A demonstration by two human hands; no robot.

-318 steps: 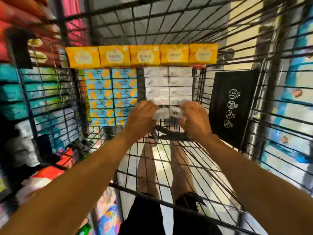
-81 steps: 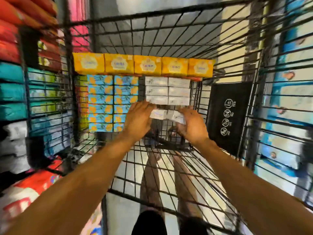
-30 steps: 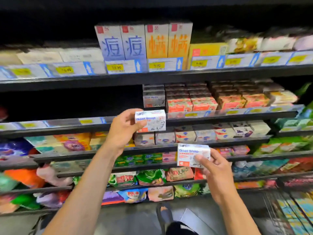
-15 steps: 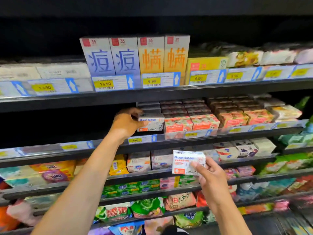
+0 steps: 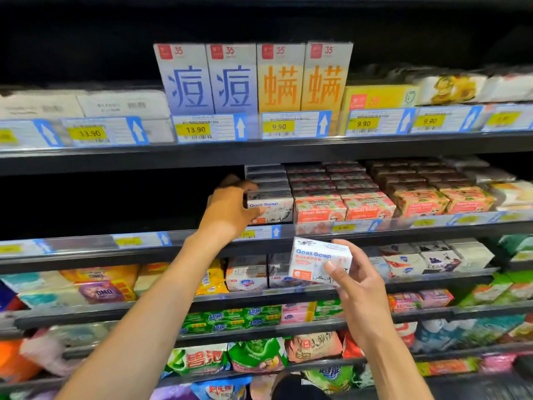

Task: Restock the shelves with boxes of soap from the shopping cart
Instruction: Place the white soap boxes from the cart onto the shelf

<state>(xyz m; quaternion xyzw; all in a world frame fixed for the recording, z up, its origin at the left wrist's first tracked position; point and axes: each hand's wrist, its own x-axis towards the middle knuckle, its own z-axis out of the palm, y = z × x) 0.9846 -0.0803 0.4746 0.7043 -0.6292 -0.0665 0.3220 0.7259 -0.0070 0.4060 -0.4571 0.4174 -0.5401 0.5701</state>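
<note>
White soap box (image 5: 274, 208) on black shelf (image 5: 86, 256)

Left hand (image 5: 227, 212), outstretched, seemingly grips shelf box (image 5: 274, 207) — right hand (image 5: 357, 290) pinches second box (image 5: 314, 258).

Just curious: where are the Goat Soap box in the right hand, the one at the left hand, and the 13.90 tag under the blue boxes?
Right-hand box (image 5: 314, 261): head view, front face.
Left-hand box (image 5: 274, 210): head view, front face.
13.90 tag (image 5: 196, 129): head view, yellow patch.
</note>
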